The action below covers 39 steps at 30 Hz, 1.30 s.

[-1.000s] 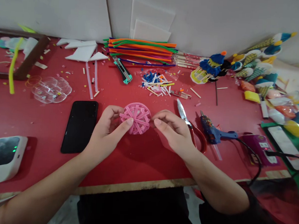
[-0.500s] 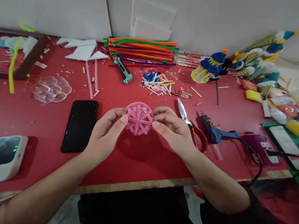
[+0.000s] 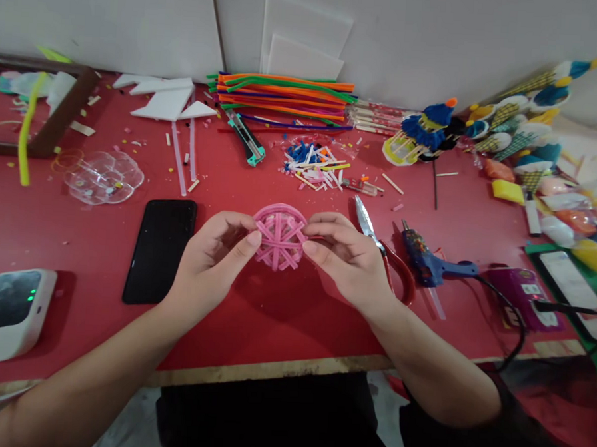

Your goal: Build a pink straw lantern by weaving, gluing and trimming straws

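A round pink wheel of glued sticks is held just above the red table, near the middle. My left hand pinches its left rim with thumb and fingers. My right hand pinches its right rim the same way. The wheel's spokes face me. Red-handled scissors lie right beside my right hand, and a blue glue gun lies just beyond them.
A black phone lies left of my left hand. A white device sits at the near left edge. Cut stick scraps, a utility knife, coloured pipe cleaners, a clear tray and finished craft figures crowd the far side.
The wheel has turned between my fingers and shifted slightly right, its spoked face now showing toward me. Both hands stayed on its rim.
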Tool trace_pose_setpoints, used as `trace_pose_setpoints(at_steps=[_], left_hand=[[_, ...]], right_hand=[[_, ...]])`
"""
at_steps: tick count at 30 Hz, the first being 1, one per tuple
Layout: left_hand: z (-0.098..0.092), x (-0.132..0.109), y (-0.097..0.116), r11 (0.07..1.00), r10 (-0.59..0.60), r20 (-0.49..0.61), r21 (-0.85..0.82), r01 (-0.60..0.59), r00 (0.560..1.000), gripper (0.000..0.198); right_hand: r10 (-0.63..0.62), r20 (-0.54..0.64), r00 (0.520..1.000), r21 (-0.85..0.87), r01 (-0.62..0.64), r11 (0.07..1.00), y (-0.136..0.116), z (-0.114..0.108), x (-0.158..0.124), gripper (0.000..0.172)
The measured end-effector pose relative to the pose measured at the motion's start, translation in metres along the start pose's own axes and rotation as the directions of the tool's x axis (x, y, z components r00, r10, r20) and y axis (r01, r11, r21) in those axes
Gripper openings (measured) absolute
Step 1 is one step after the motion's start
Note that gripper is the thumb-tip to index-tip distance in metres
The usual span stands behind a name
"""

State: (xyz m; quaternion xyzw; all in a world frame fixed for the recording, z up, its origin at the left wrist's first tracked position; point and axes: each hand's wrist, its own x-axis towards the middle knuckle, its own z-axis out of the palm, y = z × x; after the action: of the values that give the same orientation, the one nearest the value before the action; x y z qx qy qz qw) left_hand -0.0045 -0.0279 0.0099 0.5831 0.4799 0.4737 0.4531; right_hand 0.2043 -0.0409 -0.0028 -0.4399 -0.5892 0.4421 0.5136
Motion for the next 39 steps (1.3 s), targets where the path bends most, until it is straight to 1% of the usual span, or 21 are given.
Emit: trace_pose_setpoints(at_steps=[3, 6, 10, 13, 16, 18, 20, 24, 27, 30, 34, 36, 39], left_hand=[[-0.001, 0.000, -0.004, 0.993, -0.077, 0.009, -0.087, 0.078, 0.997, 0.017], [-0.001, 0.001, -0.006, 0.978, -0.127, 0.019, -0.164, 0.128, 0.992, 0.023], [-0.001, 0.002, -0.007, 0.956, -0.164, 0.007, -0.244, 0.161, 0.986, 0.022], [-0.001, 0.002, -0.008, 0.948, -0.173, 0.016, -0.268, 0.171, 0.985, 0.021], [-0.001, 0.003, -0.007, 0.956, -0.165, 0.014, -0.243, 0.163, 0.986, 0.022], [-0.001, 0.003, -0.006, 0.963, -0.162, 0.002, -0.217, 0.159, 0.987, 0.025], [0.000, 0.003, -0.005, 0.967, -0.163, -0.004, -0.201, 0.159, 0.987, 0.027], [0.001, 0.002, -0.002, 0.968, -0.175, -0.004, -0.186, 0.171, 0.985, 0.027], [0.000, 0.000, -0.003, 0.972, -0.167, 0.001, -0.165, 0.165, 0.986, 0.023], [-0.001, -0.001, -0.004, 0.982, -0.150, 0.006, -0.112, 0.150, 0.989, 0.019], [-0.002, -0.002, 0.000, 0.992, -0.116, 0.025, -0.042, 0.117, 0.993, 0.017], [-0.002, -0.003, 0.004, 0.996, -0.091, 0.030, 0.002, 0.091, 0.995, 0.015], [-0.002, -0.005, 0.008, 0.995, -0.063, 0.005, 0.072, 0.062, 0.998, 0.012]], right_hand=[[0.018, -0.013, 1.000, -0.012, -0.018, 1.000, -0.002, -0.001, 0.000, 0.014], [0.021, -0.021, 1.000, -0.033, -0.022, 0.999, -0.002, 0.000, 0.000, 0.012], [0.011, -0.031, 0.999, -0.049, -0.012, 0.999, -0.002, 0.000, 0.000, 0.010], [0.013, -0.018, 1.000, -0.045, -0.014, 0.999, -0.002, -0.001, 0.001, 0.011], [0.022, -0.024, 0.999, -0.009, -0.022, 1.000, -0.003, 0.000, 0.002, 0.013], [0.034, -0.064, 0.997, 0.029, -0.032, 0.999, -0.004, 0.001, 0.002, 0.011], [0.078, -0.093, 0.993, 0.046, -0.074, 0.996, -0.005, 0.002, 0.003, 0.009], [0.224, -0.051, 0.973, 0.078, -0.220, 0.972, -0.004, 0.000, 0.003, 0.018], [0.307, -0.021, 0.951, 0.204, -0.297, 0.933, 0.001, -0.001, 0.004, 0.018], [0.354, 0.001, 0.935, 0.296, -0.339, 0.893, 0.005, 0.000, 0.005, 0.019], [0.372, -0.014, 0.928, 0.314, -0.349, 0.883, 0.005, 0.000, 0.004, 0.021], [0.360, -0.027, 0.933, 0.294, -0.337, 0.894, 0.004, -0.001, 0.004, 0.018], [0.324, -0.041, 0.945, 0.229, -0.307, 0.924, 0.000, -0.001, 0.003, 0.015]])
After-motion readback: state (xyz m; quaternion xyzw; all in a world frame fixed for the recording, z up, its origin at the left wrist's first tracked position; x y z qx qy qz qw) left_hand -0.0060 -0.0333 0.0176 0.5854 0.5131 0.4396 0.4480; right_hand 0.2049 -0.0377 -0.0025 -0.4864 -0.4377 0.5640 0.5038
